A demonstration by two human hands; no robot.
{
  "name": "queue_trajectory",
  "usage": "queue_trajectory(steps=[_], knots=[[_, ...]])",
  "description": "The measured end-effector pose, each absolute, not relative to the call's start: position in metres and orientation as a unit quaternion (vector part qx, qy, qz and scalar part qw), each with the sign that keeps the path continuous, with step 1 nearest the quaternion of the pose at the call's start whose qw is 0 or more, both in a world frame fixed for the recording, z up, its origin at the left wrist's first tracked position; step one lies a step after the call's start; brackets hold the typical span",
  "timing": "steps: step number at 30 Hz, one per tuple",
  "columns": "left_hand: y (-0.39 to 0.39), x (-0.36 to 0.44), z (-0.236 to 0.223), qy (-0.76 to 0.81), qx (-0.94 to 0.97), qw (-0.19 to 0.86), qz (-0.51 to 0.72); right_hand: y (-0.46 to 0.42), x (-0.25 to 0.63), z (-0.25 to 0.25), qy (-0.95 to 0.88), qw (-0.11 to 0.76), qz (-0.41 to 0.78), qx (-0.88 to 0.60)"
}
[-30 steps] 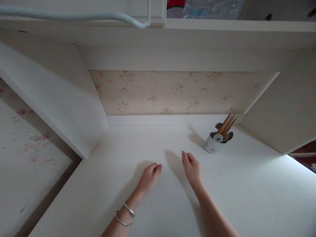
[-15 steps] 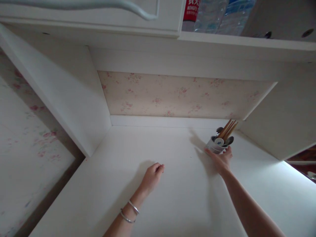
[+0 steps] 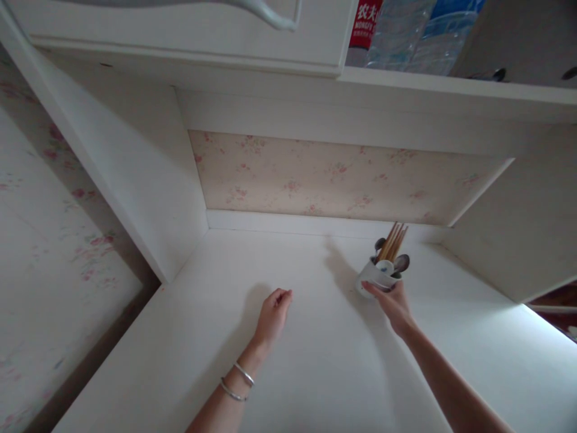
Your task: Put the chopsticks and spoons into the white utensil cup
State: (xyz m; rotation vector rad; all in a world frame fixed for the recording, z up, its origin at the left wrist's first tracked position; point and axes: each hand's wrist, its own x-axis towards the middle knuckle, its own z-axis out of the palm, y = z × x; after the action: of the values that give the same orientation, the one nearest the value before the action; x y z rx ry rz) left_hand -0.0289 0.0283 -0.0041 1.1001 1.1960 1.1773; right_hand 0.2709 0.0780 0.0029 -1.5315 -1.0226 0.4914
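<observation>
My right hand (image 3: 393, 305) grips the near side of a white utensil holder (image 3: 366, 281), thumb on its left and fingers round its right. Several wooden chopsticks (image 3: 393, 242) stick up out of the holder, leaning right. Metal spoons (image 3: 401, 263) and a white ceramic spoon (image 3: 384, 267) stand in it too. The holder is tilted a little; whether its base touches the white counter (image 3: 306, 361) I cannot tell. Left of it, my left hand (image 3: 272, 316) is curled into a loose fist above the counter, with nothing visible in it and two silver bangles (image 3: 238, 382) on the wrist.
Overhead hangs a white cabinet (image 3: 189, 45) with a curved handle. Plastic water bottles (image 3: 406, 36) stand on the open shelf at the upper right. White side panels (image 3: 135, 180) flank the counter, and floral wallpaper (image 3: 311, 177) covers the back wall.
My right hand has brought the utensil holder leftward and nearer, away from the back right corner. My left hand stays curled, shifted only slightly. The view has turned a little.
</observation>
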Motion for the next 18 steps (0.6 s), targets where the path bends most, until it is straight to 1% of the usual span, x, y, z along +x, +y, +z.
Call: queue_trajectory(steps=[1, 3, 5, 9, 13, 18], knots=[[0.029, -0.031, -0.002, 0.491, 0.430, 0.546, 0.525, 0.066, 0.259, 0.004, -0.456, 0.561, 0.253, -0.643], [0.031, -0.036, 0.002, 0.452, 0.356, 0.569, 0.587, 0.036, 0.234, 0.010, -0.475, 0.499, 0.389, -0.612], [0.032, -0.041, 0.005, 0.395, 0.278, 0.601, 0.637, 0.005, 0.210, 0.018, -0.493, 0.449, 0.479, -0.571], [0.034, -0.049, 0.009, 0.296, 0.160, 0.664, 0.668, -0.042, 0.169, 0.038, -0.524, 0.339, 0.631, -0.461], [0.030, -0.051, 0.014, 0.258, 0.109, 0.701, 0.655, -0.054, 0.146, 0.048, -0.543, 0.252, 0.692, -0.403], [0.027, -0.055, 0.018, 0.242, 0.084, 0.741, 0.620, -0.042, 0.139, 0.060, -0.558, 0.203, 0.707, -0.385]])
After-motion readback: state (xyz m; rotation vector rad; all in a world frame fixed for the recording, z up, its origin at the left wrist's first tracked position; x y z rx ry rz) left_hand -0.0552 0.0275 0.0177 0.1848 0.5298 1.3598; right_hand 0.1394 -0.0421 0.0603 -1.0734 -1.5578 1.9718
